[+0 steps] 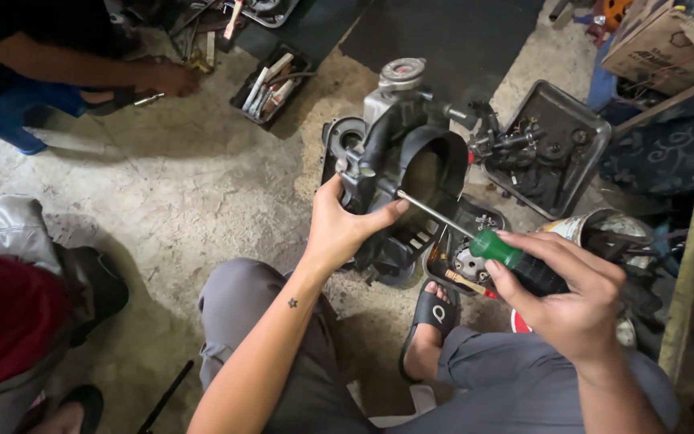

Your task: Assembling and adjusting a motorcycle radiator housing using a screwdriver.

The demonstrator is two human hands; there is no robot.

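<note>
At the far left another person's bare forearm and hand (172,78) reached across the cracked concrete floor (186,193), close to a small black plastic tray of mixed tools and bits (271,84); a second bystander's red sleeve and grey trousers filled the lower left corner.

Further right, the wearer's left hand (339,229) gripped the dark grey cast-metal engine housing with its round black opening (411,169), which stood on the floor between the knees – the fingers were curled tightly round its near edge, thumb stretched up along the rim beside the tool's shaft. The long steel-shafted screwdriver with a translucent green and black handle (487,245) ran from the opening's lower edge down to the right hand (572,301), whose fingers were wrapped closed about the handle, forefinger laid along it. Below lay a foot in a black rubber sandal (431,317) and a shallow dish of small parts (467,257); beyond the housing sat a square black metal tray of oily fittings (552,149).

The likeliest trouble was a slip: the tip sat at a slant just beside the left thumb, so a hard push could have skated it off into that hand. The housing was steadied by one hand only – it might also have tipped toward the parts dish.
</note>
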